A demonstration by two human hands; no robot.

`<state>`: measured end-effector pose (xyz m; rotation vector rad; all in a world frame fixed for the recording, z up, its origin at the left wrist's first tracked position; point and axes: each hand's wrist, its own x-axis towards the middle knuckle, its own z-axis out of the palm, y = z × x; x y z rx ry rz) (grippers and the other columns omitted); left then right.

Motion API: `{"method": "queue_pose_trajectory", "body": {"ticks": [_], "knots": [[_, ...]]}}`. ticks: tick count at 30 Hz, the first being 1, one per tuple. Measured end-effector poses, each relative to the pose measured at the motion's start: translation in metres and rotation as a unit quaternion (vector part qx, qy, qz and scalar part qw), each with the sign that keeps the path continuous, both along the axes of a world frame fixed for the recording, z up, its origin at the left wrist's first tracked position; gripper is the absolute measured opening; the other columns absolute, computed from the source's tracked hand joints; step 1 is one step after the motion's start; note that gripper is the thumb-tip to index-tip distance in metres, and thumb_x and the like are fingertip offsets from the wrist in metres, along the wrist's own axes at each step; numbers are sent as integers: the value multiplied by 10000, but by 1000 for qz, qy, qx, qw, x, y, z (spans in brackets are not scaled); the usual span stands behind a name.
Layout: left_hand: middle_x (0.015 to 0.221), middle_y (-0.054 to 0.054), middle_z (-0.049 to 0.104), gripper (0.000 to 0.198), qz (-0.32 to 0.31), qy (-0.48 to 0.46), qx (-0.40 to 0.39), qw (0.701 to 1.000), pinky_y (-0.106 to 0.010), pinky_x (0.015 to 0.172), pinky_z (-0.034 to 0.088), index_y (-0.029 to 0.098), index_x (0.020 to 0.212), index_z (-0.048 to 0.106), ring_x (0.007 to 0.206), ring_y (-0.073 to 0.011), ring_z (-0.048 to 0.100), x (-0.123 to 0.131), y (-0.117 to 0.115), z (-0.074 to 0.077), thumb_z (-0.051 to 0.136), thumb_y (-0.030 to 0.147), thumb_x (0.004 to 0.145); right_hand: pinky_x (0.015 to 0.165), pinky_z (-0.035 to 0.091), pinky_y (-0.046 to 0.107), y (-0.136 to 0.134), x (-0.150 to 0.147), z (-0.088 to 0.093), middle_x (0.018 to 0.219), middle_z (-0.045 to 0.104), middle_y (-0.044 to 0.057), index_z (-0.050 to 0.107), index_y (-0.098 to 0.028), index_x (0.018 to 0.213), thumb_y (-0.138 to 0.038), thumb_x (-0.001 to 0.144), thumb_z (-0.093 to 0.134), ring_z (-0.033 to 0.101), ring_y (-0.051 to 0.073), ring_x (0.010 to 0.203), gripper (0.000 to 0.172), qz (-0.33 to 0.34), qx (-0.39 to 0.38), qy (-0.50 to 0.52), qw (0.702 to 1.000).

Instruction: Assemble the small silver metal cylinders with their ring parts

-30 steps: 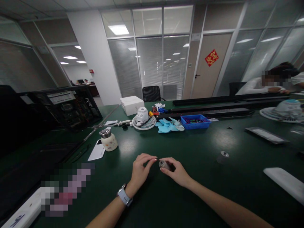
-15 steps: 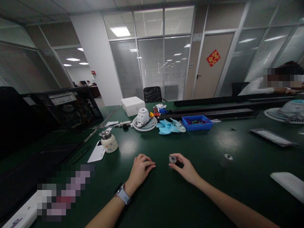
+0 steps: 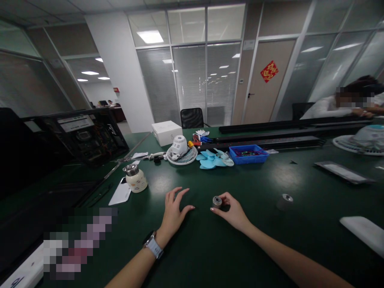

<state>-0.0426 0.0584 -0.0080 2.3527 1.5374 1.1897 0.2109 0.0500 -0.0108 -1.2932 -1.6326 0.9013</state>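
Observation:
A small metal cylinder [image 3: 217, 202] with a ring-shaped top stands upright near the middle of the dark green table. My right hand [image 3: 232, 211] is closed around it from the right, thumb in front and fingers at its far side. To the left of that cylinder, my left hand [image 3: 174, 210] is open, thumb and fingers spread with nothing between them. A grey-strapped watch [image 3: 153, 245] sits on the left wrist. Farther right, a second metal cylinder [image 3: 285, 202] of similar look stands on the table, apart from both hands.
Across the table are a white fan part [image 3: 180, 150], light blue fan blades [image 3: 211, 159], a blue tray [image 3: 249, 156] and a white box [image 3: 167, 133]. A cream bottle [image 3: 137, 181] stands left beside a white phone-like slab [image 3: 119, 195]. A person [image 3: 327, 106] sits far right.
My left hand has opened, its fingers spreading away from the thumb. The fingers of my right hand have drawn back a little to the right around the metal cylinder.

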Motion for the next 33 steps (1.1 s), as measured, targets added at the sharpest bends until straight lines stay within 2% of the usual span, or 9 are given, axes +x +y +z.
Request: {"method": "queue_pose_trajectory", "body": {"ticks": [4, 7, 10, 13, 16, 18, 21, 25, 33], "knots": [[1266, -73, 469, 363, 22, -13, 10, 1000, -467, 978, 419, 285, 1235, 529, 1168, -269, 436, -1, 0, 1, 584, 261, 876, 936, 451, 425, -1, 6, 4, 1095, 664, 64, 606, -216, 1100, -422, 751, 703, 605, 230, 1020, 417, 46, -36, 53, 997], [1249, -76, 471, 317, 31, -15, 11, 999, -457, 978, 419, 268, 1211, 535, 1156, -262, 440, -2, 0, 2, 549, 248, 895, 1012, 406, 419, -4, 11, 8, 1175, 645, 75, 517, -228, 1287, -421, 809, 645, 568, 228, 1127, 531, 102, -92, 170, 976], [1241, -78, 474, 313, 29, -12, 13, 999, -456, 975, 421, 265, 1207, 535, 1148, -261, 443, -2, 0, 1, 549, 245, 895, 1018, 408, 401, -13, 14, 15, 1169, 650, 80, 485, -234, 1330, -423, 880, 535, 594, 215, 1093, 491, 125, -174, 326, 921], [1241, -73, 477, 310, 27, -8, 18, 999, -453, 969, 428, 272, 1203, 541, 1146, -259, 448, -1, 1, -1, 548, 238, 895, 948, 461, 351, -20, 11, 24, 1146, 656, 91, 549, -207, 1261, -364, 941, 426, 642, 166, 909, 377, 113, -276, 454, 840], [1240, -70, 477, 304, 30, -8, 20, 999, -458, 963, 433, 278, 1197, 545, 1144, -260, 453, -2, 1, -2, 545, 237, 896, 853, 491, 272, -23, 6, 30, 1105, 666, 97, 589, -157, 1190, -310, 965, 401, 624, 115, 784, 331, 92, -355, 522, 770], [1238, -72, 477, 300, 28, -10, 18, 999, -462, 964, 433, 278, 1195, 545, 1145, -261, 454, -2, 1, -2, 541, 240, 898, 799, 498, 248, -23, 4, 30, 1076, 673, 95, 605, -141, 1156, -341, 964, 419, 610, 107, 755, 334, 86, -379, 538, 748], [1238, -74, 476, 298, 21, -14, 14, 1000, -460, 969, 431, 280, 1189, 551, 1153, -261, 455, -2, 2, -3, 548, 246, 893, 711, 502, 239, -21, 5, 28, 1113, 668, 80, 628, -166, 1104, -416, 954, 429, 594, 107, 731, 352, 80, -377, 527, 757], [1230, -72, 492, 289, -11, -12, -14, 1000, -445, 981, 422, 277, 1183, 558, 1159, -250, 457, -1, 1, -2, 553, 265, 894, 642, 486, 221, -17, 9, 24, 1193, 647, 64, 635, -197, 1070, -412, 944, 455, 570, 91, 687, 308, 70, -335, 484, 805], [1172, -73, 591, 392, -99, 26, -111, 989, -440, 928, 443, 268, 1210, 553, 1113, -258, 504, 3, -5, 5, 611, 409, 849, 889, 501, 373, -5, 22, 22, 1126, 662, 88, 606, -205, 1124, -434, 755, 689, 634, 222, 1002, 442, 27, -200, 292, 935]]}}
